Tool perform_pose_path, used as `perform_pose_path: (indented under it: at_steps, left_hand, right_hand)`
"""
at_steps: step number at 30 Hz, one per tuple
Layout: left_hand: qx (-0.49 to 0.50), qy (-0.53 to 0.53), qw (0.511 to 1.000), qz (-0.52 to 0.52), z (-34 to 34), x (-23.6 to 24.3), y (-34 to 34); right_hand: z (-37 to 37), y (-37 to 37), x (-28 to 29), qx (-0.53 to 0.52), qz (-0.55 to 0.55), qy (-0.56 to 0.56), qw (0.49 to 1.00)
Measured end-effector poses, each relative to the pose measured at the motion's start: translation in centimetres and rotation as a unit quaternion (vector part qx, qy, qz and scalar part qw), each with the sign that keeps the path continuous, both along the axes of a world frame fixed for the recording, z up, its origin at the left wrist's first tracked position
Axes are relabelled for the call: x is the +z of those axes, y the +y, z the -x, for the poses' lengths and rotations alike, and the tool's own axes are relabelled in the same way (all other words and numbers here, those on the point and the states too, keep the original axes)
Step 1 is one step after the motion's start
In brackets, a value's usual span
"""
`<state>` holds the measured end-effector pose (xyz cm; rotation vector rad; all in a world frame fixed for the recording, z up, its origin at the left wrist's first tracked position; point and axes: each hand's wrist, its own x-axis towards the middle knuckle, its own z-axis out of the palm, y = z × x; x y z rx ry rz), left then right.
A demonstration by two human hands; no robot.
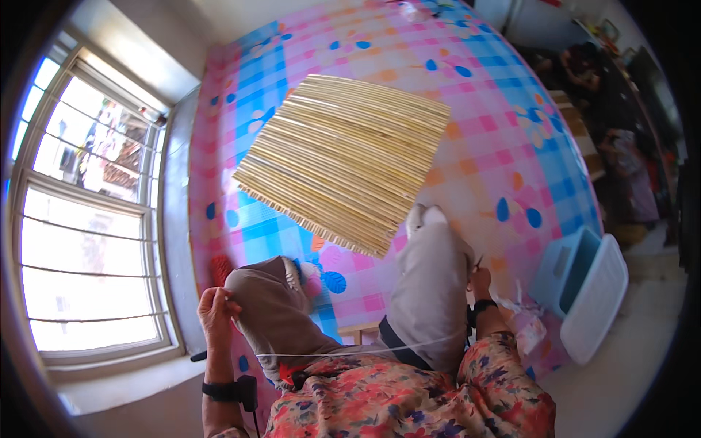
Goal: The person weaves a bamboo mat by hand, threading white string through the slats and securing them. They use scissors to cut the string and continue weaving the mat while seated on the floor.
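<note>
My left hand [217,312] is raised beside my left knee, its fingers curled together in a pinch; whatever they hold is too small to make out. Beside my right knee, my right hand [480,283] is closed on a small dark pointed thing [478,261], partly hidden by the fingers. A thin white thread [350,353] runs across my lap; its ends cannot be followed clearly to either hand. Ahead of my feet lies a mat of thin yellow reeds [347,157], laid side by side, touched by neither hand.
A pink and blue checked floor sheet [482,153] spreads under the mat. On the right stands a light blue plastic box [555,266] with its pale lid [597,303] leaning against it, a clear plastic bag [527,328] nearby. A barred window [91,212] is at left. Another person [582,66] sits far right.
</note>
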<state>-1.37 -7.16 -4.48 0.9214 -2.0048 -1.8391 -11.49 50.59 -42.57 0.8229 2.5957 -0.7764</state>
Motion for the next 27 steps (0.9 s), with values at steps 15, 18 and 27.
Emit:
perform_pose_path:
  at_steps: [15, 18, 27]
  left_hand:
    - [0.026, -0.088, 0.995, 0.039, 2.3, 1.4, 1.9]
    - [0.007, -0.063, 0.998, 0.01, 2.8, 2.1, 2.7]
    - [-0.108, 0.09, 0.983, -0.12, 5.5, 8.4, 8.1]
  right_hand:
    - [0.5, 2.2, -9.2, 0.026, 0.075, -0.025, 0.997]
    - [1.5, 3.1, -6.5, 0.032, 0.112, -0.026, 0.993]
    - [12.7, -2.6, 24.8, -0.046, 0.413, 0.309, 0.856]
